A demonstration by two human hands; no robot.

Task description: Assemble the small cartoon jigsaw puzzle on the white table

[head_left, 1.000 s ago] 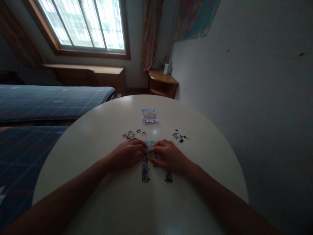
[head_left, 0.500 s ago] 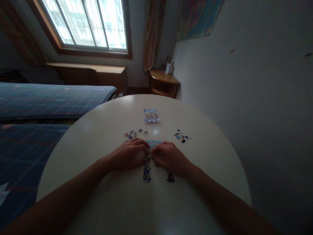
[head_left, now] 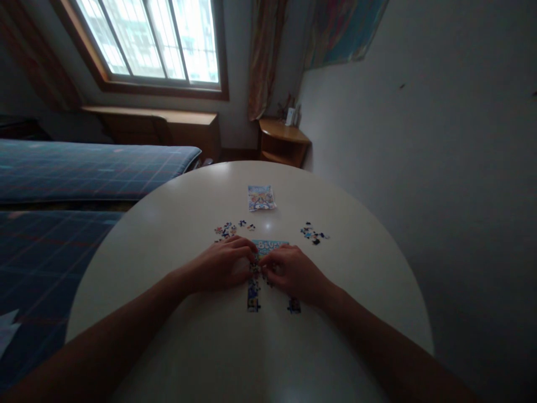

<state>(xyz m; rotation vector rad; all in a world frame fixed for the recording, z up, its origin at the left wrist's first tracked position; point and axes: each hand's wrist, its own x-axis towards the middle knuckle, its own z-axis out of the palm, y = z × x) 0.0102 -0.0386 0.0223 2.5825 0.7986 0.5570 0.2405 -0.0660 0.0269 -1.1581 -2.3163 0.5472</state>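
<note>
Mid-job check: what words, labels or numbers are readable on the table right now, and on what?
Puzzle's blue top strip: white letters, the first looks like "B"; the rest is too blurred to read.
Picture card: print too small to read.
Loose pieces: no legible text.

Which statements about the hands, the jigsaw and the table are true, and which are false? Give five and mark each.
1. The left hand and the right hand both rest on the part-built jigsaw. True.
2. The table is square. False: its edge is rounded.
3. A small printed picture lies beyond the jigsaw. True.
4. Loose pieces lie only left of the jigsaw. False: there is a left cluster and a right cluster.
5. The right hand holds the printed picture up. False: the picture lies flat on the table, untouched.
</note>
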